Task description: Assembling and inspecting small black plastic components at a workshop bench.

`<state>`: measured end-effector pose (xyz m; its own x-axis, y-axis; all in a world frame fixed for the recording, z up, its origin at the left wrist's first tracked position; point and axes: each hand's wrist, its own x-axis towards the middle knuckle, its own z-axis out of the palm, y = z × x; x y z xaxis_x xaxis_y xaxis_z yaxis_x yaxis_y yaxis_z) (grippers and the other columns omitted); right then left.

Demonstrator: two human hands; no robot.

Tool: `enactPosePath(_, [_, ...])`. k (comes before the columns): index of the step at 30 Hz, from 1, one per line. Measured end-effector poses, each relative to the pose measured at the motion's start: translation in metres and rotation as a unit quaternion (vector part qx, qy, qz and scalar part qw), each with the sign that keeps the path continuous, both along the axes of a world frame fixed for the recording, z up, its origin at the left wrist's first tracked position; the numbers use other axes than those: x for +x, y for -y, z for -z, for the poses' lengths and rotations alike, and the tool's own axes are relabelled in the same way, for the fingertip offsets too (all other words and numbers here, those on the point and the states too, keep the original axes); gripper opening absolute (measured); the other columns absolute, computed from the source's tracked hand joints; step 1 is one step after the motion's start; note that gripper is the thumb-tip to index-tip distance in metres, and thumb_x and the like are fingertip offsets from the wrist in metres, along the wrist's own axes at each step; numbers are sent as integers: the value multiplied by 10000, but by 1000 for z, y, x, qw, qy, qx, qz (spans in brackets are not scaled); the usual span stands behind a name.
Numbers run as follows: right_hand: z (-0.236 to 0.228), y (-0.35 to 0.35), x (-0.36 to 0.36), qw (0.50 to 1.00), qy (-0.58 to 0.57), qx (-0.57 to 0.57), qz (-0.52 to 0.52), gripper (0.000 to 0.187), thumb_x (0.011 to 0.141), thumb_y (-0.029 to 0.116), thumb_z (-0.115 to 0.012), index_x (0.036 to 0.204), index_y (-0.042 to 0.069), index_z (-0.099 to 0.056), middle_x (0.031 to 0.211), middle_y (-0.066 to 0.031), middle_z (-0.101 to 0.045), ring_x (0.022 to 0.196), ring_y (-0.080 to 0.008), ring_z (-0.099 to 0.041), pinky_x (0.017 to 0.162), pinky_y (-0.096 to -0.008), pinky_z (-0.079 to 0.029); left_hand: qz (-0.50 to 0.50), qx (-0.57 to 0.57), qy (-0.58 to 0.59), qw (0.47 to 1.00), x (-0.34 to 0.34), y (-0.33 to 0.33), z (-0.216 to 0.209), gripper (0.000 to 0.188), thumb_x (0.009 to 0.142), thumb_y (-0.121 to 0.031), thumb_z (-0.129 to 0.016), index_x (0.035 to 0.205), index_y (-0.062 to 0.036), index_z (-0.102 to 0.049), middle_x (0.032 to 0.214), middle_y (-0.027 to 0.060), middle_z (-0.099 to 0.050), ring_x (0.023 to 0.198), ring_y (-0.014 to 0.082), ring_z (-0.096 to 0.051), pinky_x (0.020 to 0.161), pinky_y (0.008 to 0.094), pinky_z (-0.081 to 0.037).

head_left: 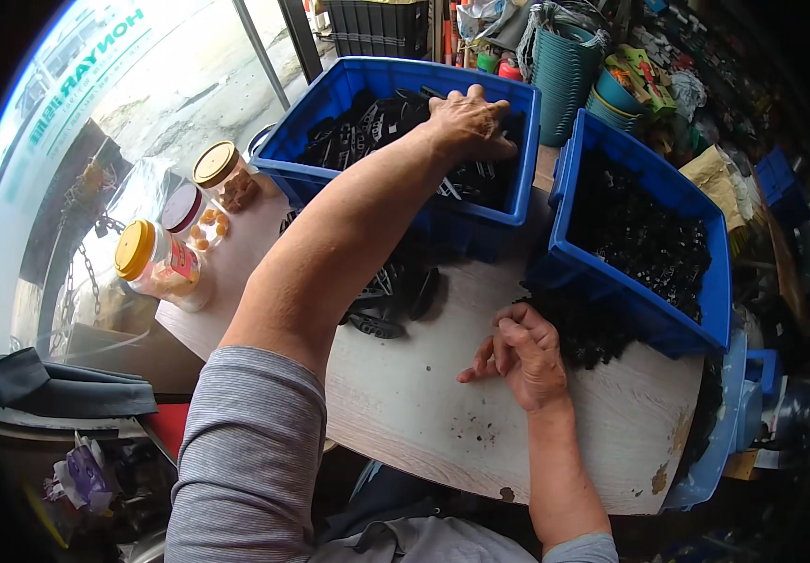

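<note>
My left hand (pixel 470 124) reaches over the right part of a blue plastic bin (pixel 395 68). Its knuckles are up and its fingertips are out of sight, so I cannot see whether it grips anything. Black oval plastic pieces (pixel 367 127) with cut-out slots fill the bin. Above the table my right hand (pixel 529 361) is loosely bent, its fingers partly apart, with nothing visible in it. Beside that hand lies a heap of small black parts (pixel 583 328). More black oval pieces (pixel 378 324) lie on the table next to my left forearm.
A second blue bin (pixel 635 305), full of small black parts (pixel 644 225), stands at the right. Three lidded jars (pixel 168 272) line the table's left edge by the glass. Behind are stacked green baskets (pixel 564 80). The pale table (pixel 423 422) has a chipped front edge.
</note>
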<state>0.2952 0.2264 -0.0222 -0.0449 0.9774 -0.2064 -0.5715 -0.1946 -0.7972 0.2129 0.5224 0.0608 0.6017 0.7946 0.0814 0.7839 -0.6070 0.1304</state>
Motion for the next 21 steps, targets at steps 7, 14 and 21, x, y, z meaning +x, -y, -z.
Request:
enactPosePath(7, [-6, 2, -11, 1000, -13, 0, -13, 171, 936, 195, -613, 1018, 49, -579, 547, -43, -476, 602, -251, -631, 622, -594, -599, -9, -3, 4, 1000, -19, -5, 1, 808, 722, -650, -674, 1426, -296, -494, 1395, 192, -463, 1287, 444, -469, 974, 583, -431])
enactPosePath(14, [-9, 10, -24, 1000, 18, 4, 10, 194, 935, 213, -619, 1009, 39, -580, 558, -41, -462, 584, -233, -622, 607, -575, -608, -20, -18, -32, 999, -19, 4, -3, 790, 703, -529, -730, 1422, -300, -499, 1382, 234, -472, 1217, 455, -536, 973, 494, -486])
enactPosePath(21, [-12, 11, -26, 1000, 18, 16, 17, 183, 941, 214, -606, 1007, 45, -585, 550, -40, -457, 573, -232, -610, 591, -578, -606, -4, -54, -48, 997, -30, 8, -17, 814, 699, -507, -756, 1431, -268, -492, 1417, 225, -453, 1239, 435, -531, 984, 488, -485])
